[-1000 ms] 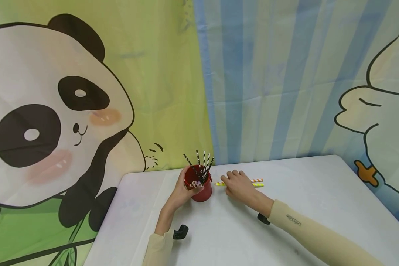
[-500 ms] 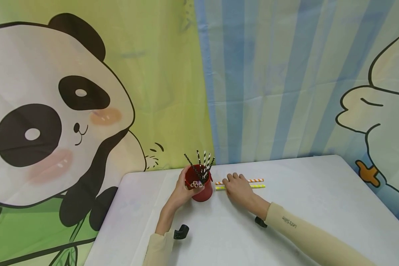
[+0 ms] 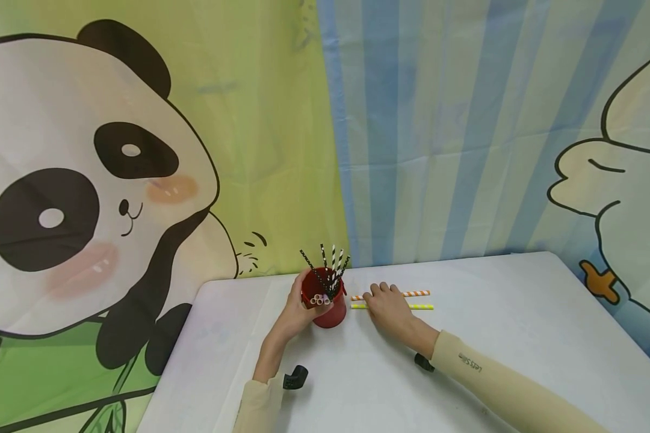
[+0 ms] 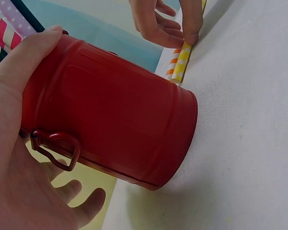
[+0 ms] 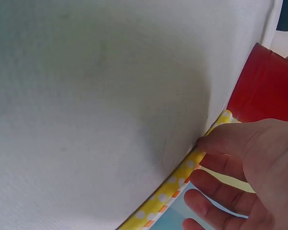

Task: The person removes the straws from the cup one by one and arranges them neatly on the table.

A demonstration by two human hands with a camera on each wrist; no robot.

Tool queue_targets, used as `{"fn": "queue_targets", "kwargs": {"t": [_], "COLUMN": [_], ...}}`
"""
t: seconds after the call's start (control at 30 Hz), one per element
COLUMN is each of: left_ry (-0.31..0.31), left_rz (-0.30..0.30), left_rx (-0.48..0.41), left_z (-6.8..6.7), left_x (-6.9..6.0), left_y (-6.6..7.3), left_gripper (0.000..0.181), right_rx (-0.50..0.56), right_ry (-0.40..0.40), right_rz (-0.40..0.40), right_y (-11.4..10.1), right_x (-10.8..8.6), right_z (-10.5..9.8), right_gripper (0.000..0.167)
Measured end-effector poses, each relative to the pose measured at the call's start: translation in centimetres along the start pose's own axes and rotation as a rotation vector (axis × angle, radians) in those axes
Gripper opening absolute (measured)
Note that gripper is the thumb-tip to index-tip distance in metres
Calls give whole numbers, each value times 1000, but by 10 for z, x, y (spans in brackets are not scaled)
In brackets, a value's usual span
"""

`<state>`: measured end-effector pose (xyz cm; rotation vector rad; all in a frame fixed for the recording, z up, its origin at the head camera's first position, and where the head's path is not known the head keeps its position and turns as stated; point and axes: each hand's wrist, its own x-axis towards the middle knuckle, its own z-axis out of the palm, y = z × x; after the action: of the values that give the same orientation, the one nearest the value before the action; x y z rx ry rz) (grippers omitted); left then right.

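Observation:
A small red bucket (image 3: 331,316) stands on the table, and my left hand (image 3: 295,313) grips it near the rim. In the left wrist view the thumb lies along the bucket's upper side, near a wire handle loop (image 4: 57,148). Several black-and-white patterned straws (image 3: 333,257) stick out of the bucket, with shorter-looking pale straw ends (image 3: 319,299) at the rim. To the right, a yellow straw with white dots (image 3: 424,307) lies nearer me than an orange-striped straw (image 3: 418,293). My right hand (image 3: 392,310) pinches the yellow one; its fingers hide the middle of both.
A white cloth covers the table (image 3: 509,325). Behind it hang a green panda curtain (image 3: 271,180) and a blue-striped curtain (image 3: 422,150), close to the back edge. Black wrist devices (image 3: 295,377) sit under both forearms.
My right hand has come slightly toward me, and the yellow straw now lies farther from the orange-striped one. My left hand and the bucket stay in place.

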<state>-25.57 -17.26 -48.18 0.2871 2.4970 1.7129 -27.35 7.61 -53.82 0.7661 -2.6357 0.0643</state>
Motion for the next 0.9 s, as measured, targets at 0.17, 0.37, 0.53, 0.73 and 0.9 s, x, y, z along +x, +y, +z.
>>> {"fn": "queue_targets", "kwargs": {"t": [0.17,0.37,0.53,0.73,0.9], "left_ry": [-2,1,-4,-8,-7], "left_rz": [0,-4,-1,11,12], "left_rx": [1,4,2,-8,-6], "left_z": [0,0,-1,-1,-1], "left_x": [0,0,0,0,0], "left_y": [0,1,1,1,1], "left_gripper": [96,97,97,96,96], "right_rx": [-5,27,23,68,112], "right_ry": [25,-5,25,52,39], "right_rz": [-1,14,9,16,38], "right_y": [1,1,1,2,2], "right_x": [-1,-1,-2,-3,-3], "right_z": [1,2,1,-2,-6], "right_gripper": [11,10,12,17,23]}}
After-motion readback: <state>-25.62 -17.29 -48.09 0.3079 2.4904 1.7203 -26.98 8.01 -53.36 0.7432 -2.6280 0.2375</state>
